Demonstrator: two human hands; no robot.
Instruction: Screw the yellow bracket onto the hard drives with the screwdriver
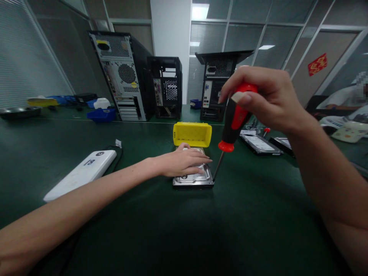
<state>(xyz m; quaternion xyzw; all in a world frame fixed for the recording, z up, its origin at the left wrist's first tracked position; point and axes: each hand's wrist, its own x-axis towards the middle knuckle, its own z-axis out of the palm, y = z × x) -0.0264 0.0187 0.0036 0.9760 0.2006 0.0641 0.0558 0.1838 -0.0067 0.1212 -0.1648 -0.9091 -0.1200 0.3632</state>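
A silver hard drive (pixel 178 181) lies flat on the green table in front of me. My left hand (pixel 188 163) rests on its top with the fingers stretched out, covering much of the cover. My right hand (pixel 266 97) is closed round the handle of a red and black screwdriver (pixel 235 119). The shaft slants down to the left, and its tip meets the drive's near right corner. Whether the tip sits in a screw is too small to tell. Just behind the drive, a yellow plastic bin (pixel 192 135) is tipped with its opening towards me.
A white power bank (pixel 83 172) with a cable lies at left. More hard drives (pixel 260 143) lie at right. Computer cases (pixel 123 76) stand along the back, with a blue bin (pixel 101 115) near them. A person (pixel 342 97) sits at far right.
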